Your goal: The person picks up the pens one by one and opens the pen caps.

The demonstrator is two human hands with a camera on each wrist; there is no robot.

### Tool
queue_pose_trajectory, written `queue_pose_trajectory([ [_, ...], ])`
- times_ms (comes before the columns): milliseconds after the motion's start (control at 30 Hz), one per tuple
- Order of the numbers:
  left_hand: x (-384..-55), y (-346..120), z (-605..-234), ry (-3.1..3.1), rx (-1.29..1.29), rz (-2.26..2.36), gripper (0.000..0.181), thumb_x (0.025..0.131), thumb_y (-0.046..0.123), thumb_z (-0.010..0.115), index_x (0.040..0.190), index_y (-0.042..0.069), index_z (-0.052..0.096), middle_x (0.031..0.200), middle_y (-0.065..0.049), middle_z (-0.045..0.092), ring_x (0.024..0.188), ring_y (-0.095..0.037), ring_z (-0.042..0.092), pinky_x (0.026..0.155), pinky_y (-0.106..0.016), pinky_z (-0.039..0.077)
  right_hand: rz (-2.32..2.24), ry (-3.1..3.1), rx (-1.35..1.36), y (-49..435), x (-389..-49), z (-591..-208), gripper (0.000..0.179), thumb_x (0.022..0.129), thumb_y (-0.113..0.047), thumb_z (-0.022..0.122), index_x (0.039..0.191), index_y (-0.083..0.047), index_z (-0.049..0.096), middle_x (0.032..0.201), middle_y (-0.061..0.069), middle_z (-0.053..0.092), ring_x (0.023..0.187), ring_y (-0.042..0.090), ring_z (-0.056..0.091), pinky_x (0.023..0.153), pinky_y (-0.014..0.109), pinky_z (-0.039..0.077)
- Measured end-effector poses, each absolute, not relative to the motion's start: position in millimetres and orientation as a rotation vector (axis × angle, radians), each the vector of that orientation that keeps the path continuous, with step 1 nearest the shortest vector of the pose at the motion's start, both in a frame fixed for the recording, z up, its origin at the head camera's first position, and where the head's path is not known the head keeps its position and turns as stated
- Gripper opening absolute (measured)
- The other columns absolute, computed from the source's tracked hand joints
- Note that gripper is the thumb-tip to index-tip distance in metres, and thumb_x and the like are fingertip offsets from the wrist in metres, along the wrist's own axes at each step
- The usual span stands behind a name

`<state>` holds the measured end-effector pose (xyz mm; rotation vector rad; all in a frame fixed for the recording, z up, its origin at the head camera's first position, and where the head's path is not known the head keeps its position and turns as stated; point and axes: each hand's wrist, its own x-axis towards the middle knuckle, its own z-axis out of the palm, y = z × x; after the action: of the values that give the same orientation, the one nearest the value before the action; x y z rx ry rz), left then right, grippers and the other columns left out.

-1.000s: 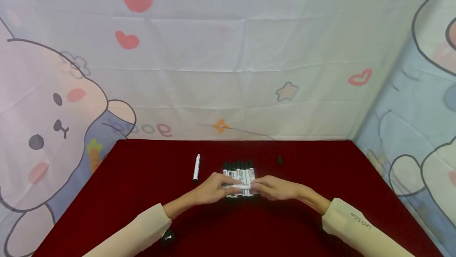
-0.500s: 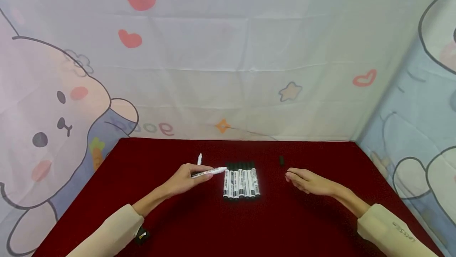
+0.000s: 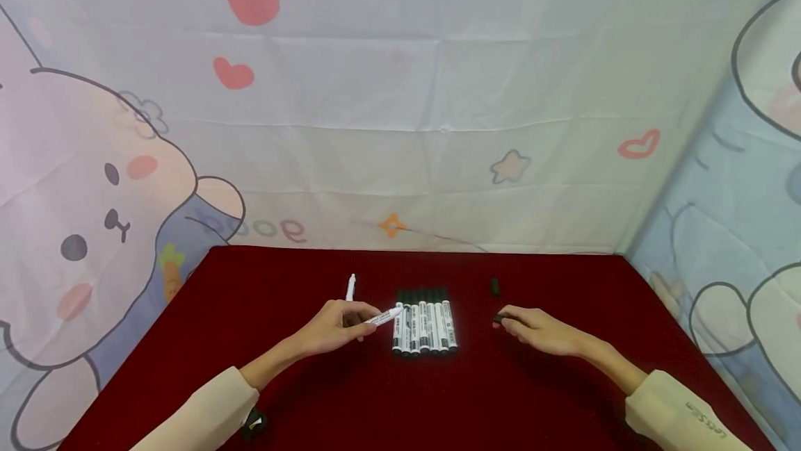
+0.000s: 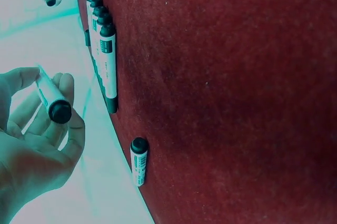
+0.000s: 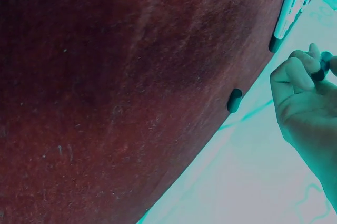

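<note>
My left hand pinches a white marker between thumb and fingers, its bare white tip pointing right toward the row. The black end of this marker faces the camera in the left wrist view. My right hand pinches a small black cap, also visible as a dark cap at the fingertips in the right wrist view. Between the hands, several white markers with black caps lie side by side on the red cloth.
Behind my left hand lies another uncapped marker, partly hidden by the hand in the head view. A loose black cap rests on the red tablecloth beyond my right hand. A printed curtain hangs behind the table.
Both hands were together on one marker over the row. They have since moved apart, the left with the uncapped marker, the right with its cap.
</note>
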<state>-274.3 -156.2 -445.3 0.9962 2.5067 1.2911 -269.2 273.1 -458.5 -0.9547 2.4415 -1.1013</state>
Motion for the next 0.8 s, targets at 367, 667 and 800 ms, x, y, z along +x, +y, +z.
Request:
queue_pose_trajectory([
  [367, -275.0, -160.4, -451.4, 2.564, 0.954, 1.278, 0.026, 0.096, 0.017, 0.072, 0.119, 0.004, 0.073, 0.091, -0.01, 0.072, 0.07, -0.006, 0.062, 0.058, -0.02, 0.051, -1.099, 2.437, -1.029, 268.7, -271.3, -461.3, 0.028, 0.109, -0.016, 0.048, 0.13, 0.001, 0.057, 0.1, 0.016, 0.067, 0.082, 0.013, 0.062, 0.065, 0.027, 0.056],
  [667, -274.7, -160.8, -447.6, 2.585, 0.857, 1.296, 0.024, 0.096, 0.017, 0.071, 0.116, 0.004, 0.071, 0.092, -0.009, 0.069, 0.07, -0.007, 0.061, 0.059, -0.021, 0.051, -1.105, 2.53, -1.032, 268.1, -269.0, -460.4, 0.024, 0.107, -0.018, 0.054, 0.126, -0.005, 0.062, 0.108, 0.007, 0.065, 0.091, 0.008, 0.06, 0.076, 0.023, 0.054],
  [800, -273.8, -164.0, -447.5, 2.568, 0.83, 1.34, 0.025, 0.097, 0.016, 0.071, 0.116, 0.0, 0.069, 0.093, -0.012, 0.067, 0.067, -0.007, 0.058, 0.056, -0.021, 0.05, -1.096, 2.54, -1.036, 267.9, -266.9, -462.6, 0.026, 0.106, -0.017, 0.056, 0.127, -0.002, 0.062, 0.114, 0.009, 0.067, 0.102, 0.005, 0.06, 0.084, 0.023, 0.053],
])
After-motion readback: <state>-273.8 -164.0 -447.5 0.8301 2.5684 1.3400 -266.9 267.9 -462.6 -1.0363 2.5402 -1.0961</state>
